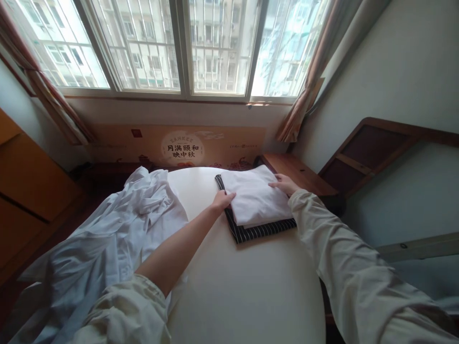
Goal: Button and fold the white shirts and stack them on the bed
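Head view: white folded garment (255, 197) atop striped one (263, 231); both hands' fingers (226, 197) flat, spread.

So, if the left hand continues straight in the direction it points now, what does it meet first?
The left hand already touches the near-left edge of the folded white cloth, which lies on a folded striped cloth. Going on, it would push into that white cloth first, probably towards the right hand on the far side.
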Demonstrator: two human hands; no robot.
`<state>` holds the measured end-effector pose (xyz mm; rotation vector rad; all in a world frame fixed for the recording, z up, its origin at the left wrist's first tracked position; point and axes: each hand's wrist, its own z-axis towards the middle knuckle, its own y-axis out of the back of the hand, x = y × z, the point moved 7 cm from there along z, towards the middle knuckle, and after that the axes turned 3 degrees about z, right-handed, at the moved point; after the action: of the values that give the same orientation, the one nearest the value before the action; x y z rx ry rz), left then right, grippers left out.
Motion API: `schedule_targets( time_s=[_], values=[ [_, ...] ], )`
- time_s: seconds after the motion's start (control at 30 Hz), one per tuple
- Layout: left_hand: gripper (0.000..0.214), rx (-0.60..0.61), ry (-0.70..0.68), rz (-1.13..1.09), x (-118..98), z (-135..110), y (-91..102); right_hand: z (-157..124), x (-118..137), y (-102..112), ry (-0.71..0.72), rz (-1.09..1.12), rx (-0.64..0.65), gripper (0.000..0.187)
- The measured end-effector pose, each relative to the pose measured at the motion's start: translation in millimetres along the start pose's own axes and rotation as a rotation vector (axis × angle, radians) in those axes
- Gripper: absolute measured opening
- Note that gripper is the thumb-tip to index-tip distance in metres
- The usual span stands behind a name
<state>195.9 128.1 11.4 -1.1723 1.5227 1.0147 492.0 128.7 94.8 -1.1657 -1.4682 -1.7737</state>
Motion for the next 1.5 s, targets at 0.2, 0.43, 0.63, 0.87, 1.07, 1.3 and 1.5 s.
schedule_targets(
  time_s=[0.2,0.43,0.63,0.87,1.07,1.3,1.5],
  values=[
    [0.034,0.008,0.012,0.12,10,7,-1.3,6,-31,-10,0.008,-0.161,0.0,0.046],
    [0.052,-0.167,-0.157,0.486,-14,-12,17.6,-7,-9,-9,0.269,-0.488,-0.121,0.069],
    [0.064,-0.083,-0.747,0.966,-39,-43,-47.5,-45,-8,-64,0.641,-0.69,0.116,0.066],
    [0.088,0.132,-0.674,1.113,6,-48,-71.1,-59,-41,-84,0.614,-0.831,0.162,0.066],
    [0.107,0.253,-0.73,1.178,12,-75,-46.2,-85,-45,-81,0.663,-0.918,0.105,0.067],
    [0.112,0.329,-0.77,1.237,20,-105,-23.4,-135,-72,-74,0.745,-0.951,0.073,0.087],
    [0.112,0.373,-0.723,1.292,8,-96,-16.7,-127,-59,-81,0.682,-0.931,0.125,0.08]
  ],
)
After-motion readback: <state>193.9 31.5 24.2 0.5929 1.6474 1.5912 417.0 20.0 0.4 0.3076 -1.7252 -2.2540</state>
